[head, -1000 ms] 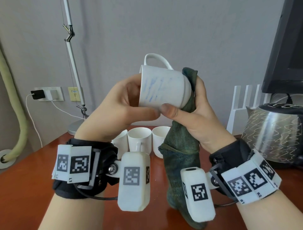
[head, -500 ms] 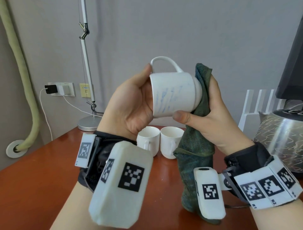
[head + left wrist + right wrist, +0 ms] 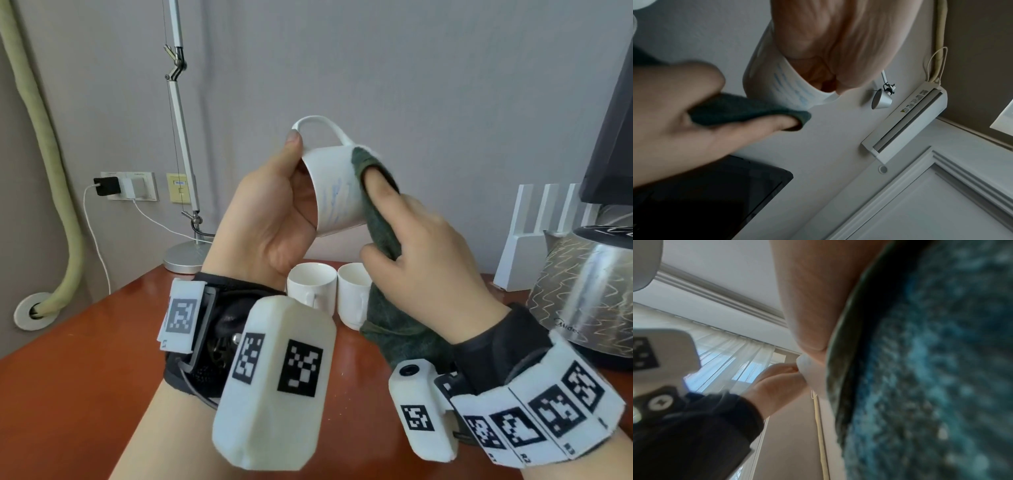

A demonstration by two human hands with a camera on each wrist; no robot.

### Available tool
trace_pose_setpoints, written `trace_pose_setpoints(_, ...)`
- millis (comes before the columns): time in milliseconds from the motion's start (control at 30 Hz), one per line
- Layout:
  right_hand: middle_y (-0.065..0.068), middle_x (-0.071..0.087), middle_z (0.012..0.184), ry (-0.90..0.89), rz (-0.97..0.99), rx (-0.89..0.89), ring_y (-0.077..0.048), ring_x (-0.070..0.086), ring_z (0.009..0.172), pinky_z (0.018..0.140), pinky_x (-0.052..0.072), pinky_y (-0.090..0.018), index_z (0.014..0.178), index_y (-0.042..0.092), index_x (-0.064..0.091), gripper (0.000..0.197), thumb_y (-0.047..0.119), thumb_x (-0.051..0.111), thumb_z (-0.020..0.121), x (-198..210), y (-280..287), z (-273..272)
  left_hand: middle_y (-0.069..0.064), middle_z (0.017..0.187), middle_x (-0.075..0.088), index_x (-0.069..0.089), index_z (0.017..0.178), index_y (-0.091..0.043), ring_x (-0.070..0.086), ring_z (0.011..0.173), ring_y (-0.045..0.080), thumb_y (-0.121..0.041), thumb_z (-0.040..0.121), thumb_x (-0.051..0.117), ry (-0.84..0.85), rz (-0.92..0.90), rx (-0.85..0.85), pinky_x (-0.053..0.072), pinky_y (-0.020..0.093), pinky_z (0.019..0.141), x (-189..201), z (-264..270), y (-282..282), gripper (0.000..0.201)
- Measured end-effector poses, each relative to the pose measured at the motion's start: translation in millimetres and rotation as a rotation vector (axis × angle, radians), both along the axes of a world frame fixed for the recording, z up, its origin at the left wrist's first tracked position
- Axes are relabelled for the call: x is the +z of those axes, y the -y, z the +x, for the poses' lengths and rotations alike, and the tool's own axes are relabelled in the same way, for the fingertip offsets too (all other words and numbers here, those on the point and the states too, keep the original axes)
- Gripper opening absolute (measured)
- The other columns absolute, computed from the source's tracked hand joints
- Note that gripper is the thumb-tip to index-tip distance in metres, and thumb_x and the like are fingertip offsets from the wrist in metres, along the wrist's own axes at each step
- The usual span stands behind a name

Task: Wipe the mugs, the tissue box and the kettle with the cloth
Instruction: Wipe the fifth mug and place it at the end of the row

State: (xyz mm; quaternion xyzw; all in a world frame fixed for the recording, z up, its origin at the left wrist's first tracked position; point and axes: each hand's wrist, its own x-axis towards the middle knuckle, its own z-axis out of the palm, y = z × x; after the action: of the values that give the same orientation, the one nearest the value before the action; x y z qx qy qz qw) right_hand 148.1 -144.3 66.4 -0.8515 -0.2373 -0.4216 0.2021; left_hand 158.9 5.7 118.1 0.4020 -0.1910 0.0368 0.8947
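Note:
My left hand [image 3: 284, 209] holds a white mug [image 3: 330, 192] with blue scribbles up in front of me, thumb on the rim by the handle and fingers inside the mouth. My right hand [image 3: 397, 229] grips a dark green cloth [image 3: 382, 236] and presses it on the mug's side with the forefinger stretched along it. The cloth's tail hangs down to the table. In the left wrist view the cloth [image 3: 748, 108] lies against the mug [image 3: 781, 84]. The cloth [image 3: 931, 369] fills the right wrist view. Two more white mugs [image 3: 310, 287] stand behind. A steel kettle [image 3: 582, 298] stands at right.
The red-brown table [image 3: 85, 377] runs up to a grey wall. A desk lamp's base [image 3: 185, 257] sits at the back left, a white slotted stand [image 3: 534, 240] behind the kettle, and a dark monitor [image 3: 613, 137] at the right edge.
My right hand has slid the cloth from the mug's bottom onto its side, forefinger now on top. The left hand turned the mug, mouth tilted down to the left.

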Motion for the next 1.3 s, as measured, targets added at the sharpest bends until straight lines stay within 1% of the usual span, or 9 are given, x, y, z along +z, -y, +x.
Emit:
trace_pose_setpoints(167,-0.001,0.052,0.082,0.023,-0.034,-0.055,-0.03,0.049,0.06,0.049,0.029,-0.025,0.137,0.042,0.023,0.072,0.021,0.048,0.074,-6,-3,5,0.013,0.083,0.071,0.062,0.092,-0.001,0.07,0.077,0.023,-0.026,0.105,0.038,-0.037,-0.096,-0.028,0.059,0.039,0.07,1,4,-9,0.037)
trace_pose_setpoints(267,0.006,0.04,0.066,-0.037,0.036,-0.075,-0.025,0.041,0.056,0.046,0.025,-0.025,0.146,0.038,0.022,0.078,0.019,0.048,0.075,-5,1,7,0.011,0.078,0.071,0.061,0.091,-0.002,0.07,0.072,0.021,-0.026,0.105,0.038,-0.036,-0.099,-0.023,0.059,0.036,0.068,0,5,-10,0.036)
trace_pose_setpoints(433,0.002,0.039,0.055,-0.214,0.112,0.026,-0.027,0.045,0.054,0.054,0.042,-0.041,0.148,0.046,0.01,0.089,0.011,0.054,0.079,1,-3,1,0.013,0.093,0.068,0.059,0.105,-0.002,0.068,0.08,0.022,-0.029,0.105,0.039,-0.043,0.031,0.003,0.057,0.038,0.08,-3,6,2,0.034)
trace_pose_setpoints(633,0.007,0.034,0.051,-0.237,0.012,-0.015,-0.016,0.038,0.049,0.048,0.033,-0.031,0.148,0.046,0.022,0.084,0.01,0.056,0.079,-2,-4,3,0.013,0.078,0.071,0.06,0.092,-0.001,0.07,0.073,0.023,-0.028,0.106,0.038,-0.06,-0.075,-0.025,0.057,0.041,0.077,-1,10,-11,0.037)
trace_pose_setpoints(733,0.004,0.036,0.051,-0.23,0.099,-0.025,-0.02,0.04,0.048,0.047,0.032,-0.031,0.15,0.042,0.019,0.087,0.008,0.055,0.079,-2,2,6,0.015,0.081,0.07,0.061,0.093,0.0,0.069,0.076,0.024,-0.027,0.105,0.038,-0.06,-0.1,-0.076,0.056,0.041,0.079,-3,10,-12,0.037)
trace_pose_setpoints(900,0.003,0.039,0.056,-0.261,0.143,0.141,-0.024,0.045,0.055,0.056,0.042,-0.039,0.149,0.043,0.018,0.09,0.004,0.055,0.079,-1,-11,-2,0.015,0.096,0.066,0.06,0.101,0.0,0.065,0.091,0.025,-0.03,0.105,0.038,-0.087,0.03,-0.075,0.048,0.041,0.101,-6,8,5,0.037)
trace_pose_setpoints(1033,0.008,0.039,0.055,-0.246,0.074,0.142,-0.019,0.041,0.053,0.054,0.04,-0.035,0.147,0.046,0.024,0.086,0.007,0.057,0.077,-3,-12,-2,0.012,0.087,0.065,0.058,0.092,-0.003,0.064,0.086,0.025,-0.032,0.105,0.037,-0.111,0.096,-0.05,0.052,0.045,0.091,-6,9,8,0.039)
trace_pose_setpoints(1167,0.012,0.025,0.046,-0.166,0.021,0.087,-0.008,0.03,0.042,0.044,0.023,-0.019,0.142,0.04,0.035,0.08,0.011,0.054,0.07,-8,-10,-1,0.01,0.077,0.07,0.06,0.091,-0.004,0.069,0.074,0.022,-0.033,0.105,0.035,-0.115,-0.006,-0.091,0.059,0.04,0.071,-6,11,0,0.04)
trace_pose_setpoints(1300,0.007,0.035,0.05,-0.169,0.119,0.039,-0.015,0.036,0.045,0.045,0.028,-0.027,0.147,0.044,0.027,0.085,0.006,0.054,0.075,-8,-1,7,0.018,0.101,0.066,0.059,0.102,0.0,0.063,0.103,0.03,-0.032,0.106,0.035,-0.11,-0.046,-0.115,0.047,0.048,0.102,-9,12,5,0.041)
